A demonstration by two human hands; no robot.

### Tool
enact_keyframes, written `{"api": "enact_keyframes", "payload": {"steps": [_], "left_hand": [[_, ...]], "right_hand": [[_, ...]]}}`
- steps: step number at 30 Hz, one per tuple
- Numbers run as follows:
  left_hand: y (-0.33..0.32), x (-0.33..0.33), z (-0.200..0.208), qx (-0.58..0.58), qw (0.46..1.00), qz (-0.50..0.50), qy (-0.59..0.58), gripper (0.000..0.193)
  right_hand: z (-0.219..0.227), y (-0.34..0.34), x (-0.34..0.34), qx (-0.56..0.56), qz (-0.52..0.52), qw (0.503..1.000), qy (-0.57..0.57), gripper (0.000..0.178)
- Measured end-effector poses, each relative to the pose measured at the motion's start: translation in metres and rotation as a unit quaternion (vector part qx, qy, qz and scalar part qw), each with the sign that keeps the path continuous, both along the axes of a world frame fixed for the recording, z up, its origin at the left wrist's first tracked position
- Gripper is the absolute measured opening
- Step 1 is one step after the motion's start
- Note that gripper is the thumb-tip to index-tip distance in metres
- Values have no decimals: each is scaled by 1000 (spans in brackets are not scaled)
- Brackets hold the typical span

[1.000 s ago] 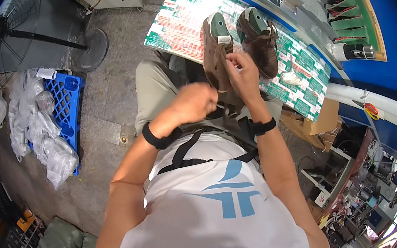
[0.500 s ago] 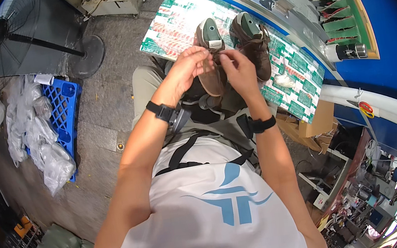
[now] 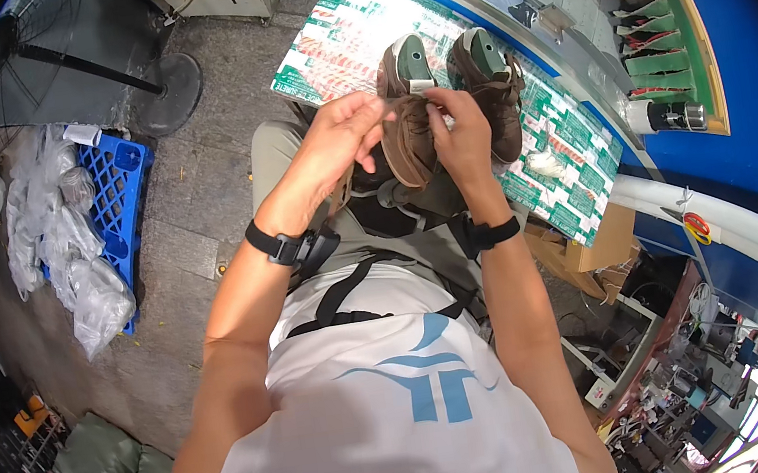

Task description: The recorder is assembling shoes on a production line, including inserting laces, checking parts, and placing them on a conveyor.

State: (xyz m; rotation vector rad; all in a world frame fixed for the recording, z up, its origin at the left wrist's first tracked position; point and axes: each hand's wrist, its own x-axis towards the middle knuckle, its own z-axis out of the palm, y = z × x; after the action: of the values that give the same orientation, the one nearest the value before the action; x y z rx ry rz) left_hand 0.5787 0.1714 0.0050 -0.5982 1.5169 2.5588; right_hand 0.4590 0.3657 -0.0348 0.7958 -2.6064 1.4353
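Observation:
A brown lace-up shoe [image 3: 410, 154] with a green insole stands at the near edge of the covered tabletop, its toe toward me. My left hand [image 3: 345, 138] is closed in a pinch at the left side of its lacing, on what looks like a lace end. My right hand [image 3: 462, 137] pinches at the right side of the same lacing, fingers bent and pressed together. The thin lace between the fingertips is hard to make out. The matching brown shoe [image 3: 503, 120] stands just right of my right hand, untouched.
Green-and-white printed sheeting covers the tabletop [image 3: 331, 56]; a small white bundle [image 3: 544, 165] lies on it. Beyond runs a metal machine edge [image 3: 556, 55]. A blue plastic pallet [image 3: 120, 199] with clear bags and a standing fan [image 3: 167, 94] are at left. Red-handled scissors [image 3: 698, 228] hang at right.
My left hand has shifted slightly left, its fingertips farther from the shoe's middle. My right hand remains at the lacing. The whole view has shifted a little.

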Motion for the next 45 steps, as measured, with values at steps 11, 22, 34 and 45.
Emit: {"api": "enact_keyframes", "payload": {"steps": [11,22,34,45], "left_hand": [[-3,-48,-54,-321,942,27,97,24],[11,-64,-54,-567,806,-49,160,24],[6,-70,-64,-482,864,-77,125,14],[20,-69,-68,-492,863,1,116,15]], "right_hand": [[-1,11,-38,115,137,981,-77,21],[-8,10,-36,83,151,984,-37,18],[-2,4,-30,102,129,986,1,17],[-52,14,-27,-91,-28,966,-241,20]]}}
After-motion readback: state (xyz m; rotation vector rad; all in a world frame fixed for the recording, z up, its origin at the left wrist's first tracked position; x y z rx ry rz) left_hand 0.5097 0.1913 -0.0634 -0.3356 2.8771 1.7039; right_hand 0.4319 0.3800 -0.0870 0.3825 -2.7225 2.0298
